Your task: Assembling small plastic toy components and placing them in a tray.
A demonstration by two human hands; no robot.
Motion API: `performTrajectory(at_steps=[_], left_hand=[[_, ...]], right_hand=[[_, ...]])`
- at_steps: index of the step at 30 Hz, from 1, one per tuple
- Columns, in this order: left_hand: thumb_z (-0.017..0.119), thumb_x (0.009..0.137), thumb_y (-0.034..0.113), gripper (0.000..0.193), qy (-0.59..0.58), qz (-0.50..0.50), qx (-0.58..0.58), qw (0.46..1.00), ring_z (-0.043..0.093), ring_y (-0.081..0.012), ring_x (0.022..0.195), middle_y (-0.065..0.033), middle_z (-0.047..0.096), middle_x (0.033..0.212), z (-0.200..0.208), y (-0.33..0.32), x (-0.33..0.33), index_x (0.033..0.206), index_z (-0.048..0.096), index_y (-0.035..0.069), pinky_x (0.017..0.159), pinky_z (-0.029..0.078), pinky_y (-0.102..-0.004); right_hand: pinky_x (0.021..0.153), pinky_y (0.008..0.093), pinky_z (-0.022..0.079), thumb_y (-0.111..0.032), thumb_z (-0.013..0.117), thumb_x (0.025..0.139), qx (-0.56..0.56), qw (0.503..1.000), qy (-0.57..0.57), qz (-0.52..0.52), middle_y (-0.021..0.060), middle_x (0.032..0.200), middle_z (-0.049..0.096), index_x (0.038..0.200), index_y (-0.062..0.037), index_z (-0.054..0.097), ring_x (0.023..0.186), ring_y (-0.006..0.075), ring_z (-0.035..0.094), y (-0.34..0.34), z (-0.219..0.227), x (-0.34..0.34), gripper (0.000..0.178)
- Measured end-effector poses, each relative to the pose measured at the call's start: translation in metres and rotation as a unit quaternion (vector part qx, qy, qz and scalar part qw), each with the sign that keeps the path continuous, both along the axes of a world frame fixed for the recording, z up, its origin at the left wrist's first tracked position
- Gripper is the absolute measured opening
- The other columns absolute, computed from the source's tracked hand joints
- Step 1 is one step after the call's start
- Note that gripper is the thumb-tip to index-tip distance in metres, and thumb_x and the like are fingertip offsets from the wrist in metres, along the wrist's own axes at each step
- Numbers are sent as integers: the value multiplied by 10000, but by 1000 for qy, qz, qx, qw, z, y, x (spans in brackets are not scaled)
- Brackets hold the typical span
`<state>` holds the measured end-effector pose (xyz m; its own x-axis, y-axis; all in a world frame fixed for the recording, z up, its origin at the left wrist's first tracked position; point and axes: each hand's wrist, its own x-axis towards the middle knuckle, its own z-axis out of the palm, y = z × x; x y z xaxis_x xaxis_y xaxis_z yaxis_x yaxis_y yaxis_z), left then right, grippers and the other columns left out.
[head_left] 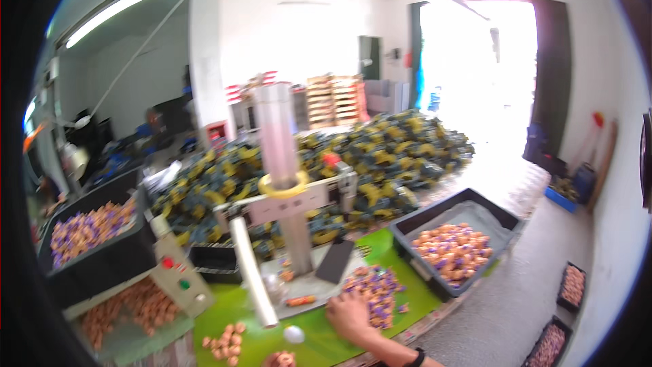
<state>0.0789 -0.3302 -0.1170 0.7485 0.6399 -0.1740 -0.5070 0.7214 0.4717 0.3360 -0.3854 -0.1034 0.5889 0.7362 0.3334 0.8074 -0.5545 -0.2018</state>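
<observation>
My right hand [351, 316] reaches in from the lower right with a dark band [415, 357] at the wrist. Its slightly blurred fingers look apart and rest at the left edge of a pile of small orange and purple parts [379, 293]; no held part shows. My left hand is not in view. Left of my right hand lie a white egg-shaped piece [293, 334] and an orange tube-like object [301, 300]. A small heap of plain orange parts [225, 344] lies on the green table surface [252, 352]. Above it stands a press-like machine with a metal column [293, 231].
A black crate [401, 248] of orange parts stands right of the pile, another black crate [88, 268] at the left. Beside that is a control box [178, 273] with red and green buttons. A white bar [252, 272] slants over the table. Yellow and dark pieces [380, 156] are heaped behind.
</observation>
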Motion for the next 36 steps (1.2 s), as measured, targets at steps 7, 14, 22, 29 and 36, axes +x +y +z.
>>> performTrajectory(at_steps=[7,14,22,29,36], left_hand=[[557,910,-38,255,19,-41,25,999,595,-227,1119,-107,638,1159,-12,-1,3,1148,615,31,983,505,-337],[574,918,4,256,45,-64,48,996,620,-198,1046,-91,640,1109,1,-10,9,1171,577,41,946,519,-317],[582,911,-11,260,21,-51,32,998,593,-225,1117,-112,610,1165,-2,-21,23,1168,570,25,998,477,-325],[585,922,25,275,34,-65,60,996,600,-190,1083,-105,612,1162,6,-23,15,1196,561,15,995,478,-325],[599,912,21,258,18,-81,81,993,617,-182,1041,-112,625,1140,-2,-23,14,1170,587,17,945,513,-326]], right_hand=[[818,374,438,-197,628,848,75,997,-12,29,58,883,659,931,-113,667,915,201,604,-16,15,-11,124],[833,454,460,-116,648,853,145,850,433,263,173,980,622,1094,-25,638,965,374,574,-58,52,-64,259],[718,245,541,-82,661,884,218,828,482,183,102,898,709,1058,45,650,808,113,677,-80,49,-70,216],[608,292,522,-97,704,836,175,897,339,225,115,794,686,979,-13,697,703,196,689,-69,70,-89,166],[614,331,526,-103,705,819,169,907,270,276,134,803,674,947,-27,696,703,272,672,-69,65,-89,149]])
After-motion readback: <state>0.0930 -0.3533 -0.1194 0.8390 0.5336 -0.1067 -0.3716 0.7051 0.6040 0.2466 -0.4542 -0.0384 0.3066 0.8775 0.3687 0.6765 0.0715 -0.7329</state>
